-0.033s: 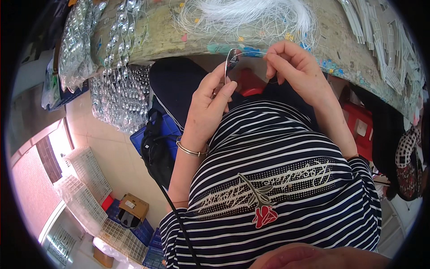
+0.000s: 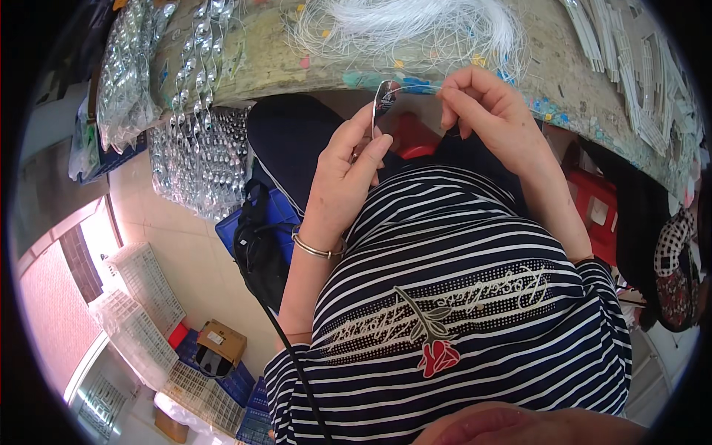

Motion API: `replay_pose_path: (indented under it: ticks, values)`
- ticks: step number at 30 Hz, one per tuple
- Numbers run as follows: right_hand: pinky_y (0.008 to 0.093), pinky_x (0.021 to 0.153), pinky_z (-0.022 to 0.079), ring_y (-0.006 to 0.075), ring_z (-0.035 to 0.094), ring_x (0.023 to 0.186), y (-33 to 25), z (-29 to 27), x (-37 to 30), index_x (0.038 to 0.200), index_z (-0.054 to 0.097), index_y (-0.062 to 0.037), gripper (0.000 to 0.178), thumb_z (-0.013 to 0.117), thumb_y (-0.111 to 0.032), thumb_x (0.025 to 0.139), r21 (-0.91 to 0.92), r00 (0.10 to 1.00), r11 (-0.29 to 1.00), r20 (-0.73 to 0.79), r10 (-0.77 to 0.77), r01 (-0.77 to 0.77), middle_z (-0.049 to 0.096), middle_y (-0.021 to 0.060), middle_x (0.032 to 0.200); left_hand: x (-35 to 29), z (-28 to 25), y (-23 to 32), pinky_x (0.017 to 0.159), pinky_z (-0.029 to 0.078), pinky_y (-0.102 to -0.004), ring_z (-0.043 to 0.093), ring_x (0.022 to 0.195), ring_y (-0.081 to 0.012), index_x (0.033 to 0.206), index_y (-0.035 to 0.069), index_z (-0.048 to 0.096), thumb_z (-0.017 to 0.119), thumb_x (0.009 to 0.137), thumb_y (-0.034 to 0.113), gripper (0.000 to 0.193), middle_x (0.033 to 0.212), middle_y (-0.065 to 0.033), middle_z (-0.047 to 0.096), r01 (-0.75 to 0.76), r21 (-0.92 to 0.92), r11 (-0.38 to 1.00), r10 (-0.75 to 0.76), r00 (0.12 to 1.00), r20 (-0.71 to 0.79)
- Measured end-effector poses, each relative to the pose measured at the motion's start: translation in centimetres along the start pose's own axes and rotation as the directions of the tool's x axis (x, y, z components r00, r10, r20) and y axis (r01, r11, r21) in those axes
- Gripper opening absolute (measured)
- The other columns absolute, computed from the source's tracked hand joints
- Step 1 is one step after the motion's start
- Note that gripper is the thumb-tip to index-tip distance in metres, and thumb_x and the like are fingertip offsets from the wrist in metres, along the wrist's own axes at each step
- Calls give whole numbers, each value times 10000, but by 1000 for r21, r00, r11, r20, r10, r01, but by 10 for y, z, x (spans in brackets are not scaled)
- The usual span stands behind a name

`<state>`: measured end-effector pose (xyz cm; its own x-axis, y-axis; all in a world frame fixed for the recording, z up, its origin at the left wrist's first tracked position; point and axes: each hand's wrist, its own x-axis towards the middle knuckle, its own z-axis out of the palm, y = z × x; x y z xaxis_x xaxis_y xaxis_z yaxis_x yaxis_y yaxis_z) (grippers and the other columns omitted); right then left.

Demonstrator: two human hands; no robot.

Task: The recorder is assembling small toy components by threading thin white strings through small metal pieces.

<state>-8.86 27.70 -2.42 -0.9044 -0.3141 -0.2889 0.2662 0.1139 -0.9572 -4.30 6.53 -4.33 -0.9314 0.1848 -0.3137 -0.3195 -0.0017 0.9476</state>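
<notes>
My left hand (image 2: 347,167) is closed, thumb and fingers pinching the lower end of a small, glossy, dark oval plate (image 2: 385,99) with a bright edge. From the top of that plate a thin clear strand (image 2: 419,87) arches across to my right hand (image 2: 493,115). My right thumb and forefinger are pinched together on the strand, and the other fingers curl in. Both hands are held up over my lap, just short of the table edge. On the table beyond them lies a loose bundle of fine white strands (image 2: 415,26).
The worn, paint-flecked table (image 2: 259,70) curves across the front. Shiny twisted silver strips (image 2: 196,159) hang over its left edge, and white sticks (image 2: 623,81) lie at its right. A blue crate with a black bag (image 2: 259,237) is at my left; a red stool (image 2: 593,211) is right.
</notes>
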Motion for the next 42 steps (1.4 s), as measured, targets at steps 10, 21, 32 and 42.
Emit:
replay_pose_path:
  ticks: [10,21,32,42]
  values:
    - [171,567,403,40,545,687,1,-2,0,931,572,-60,127,522,-177,931,2,1000,1000,4,-10,10,577,-23,736,-1,2,3,536,410,-160,479,672,-32,1307,25,465,562,892,70,429,876,24,520,27,7,1000,-27,1000,-11]
    - [178,629,412,41,532,697,-1,15,-3,935,562,-33,104,519,-126,926,-58,994,998,104,-13,19,578,-8,744,-1,3,0,535,390,-146,454,653,-22,1339,47,431,558,881,51,476,831,33,484,2,54,999,-5,999,44]
    - [191,632,441,46,541,686,8,18,1,930,550,-22,101,527,-120,922,-315,987,936,82,-139,158,562,-6,719,-4,2,1,718,387,-231,415,730,-110,1374,138,414,581,833,38,574,789,-9,409,-55,151,987,30,986,167]
    - [188,665,427,39,523,773,13,19,3,961,582,-38,102,571,-122,904,-136,996,987,22,-89,91,561,-24,883,-7,-1,-5,737,387,-258,423,744,-164,1354,123,432,546,834,22,542,772,-43,410,-190,292,937,132,969,207]
